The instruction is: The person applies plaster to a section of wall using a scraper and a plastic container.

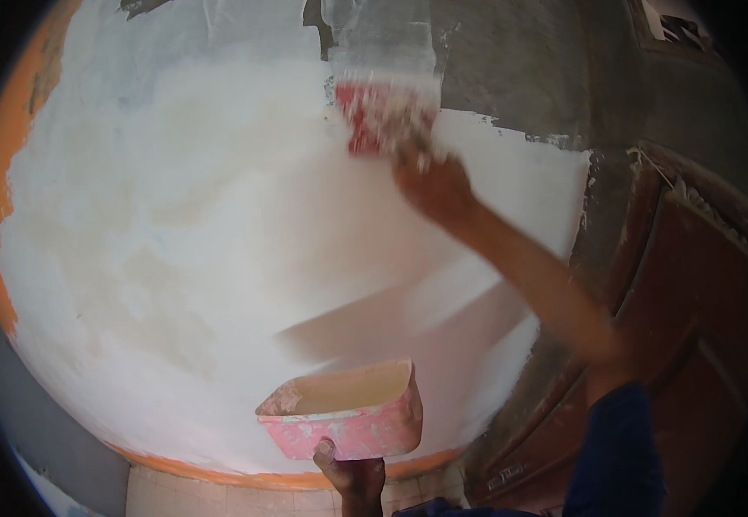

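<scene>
My right hand [433, 181] is closed around the handle of a wide red putty knife [381, 116], its face spattered with white. The blade's far edge lies against the wall, at the border between a white-coated strip and bare grey plaster. Motion smears the hand and tool a little. Low in the middle, my left hand [352, 472] grips a pink rectangular tub [348, 433] from beneath, thumb on its near side. The tub is smeared with white, and pale coating material shows inside. Its underside and the fingers there are partly hidden.
White coating covers most of the wall [150, 241]. Bare grey plaster [520, 69] shows at the upper right, and an orange band [3, 207] runs along the left. A dark red-brown wooden door [693, 319] stands at right. Pale floor tiles [219, 498] appear at the bottom.
</scene>
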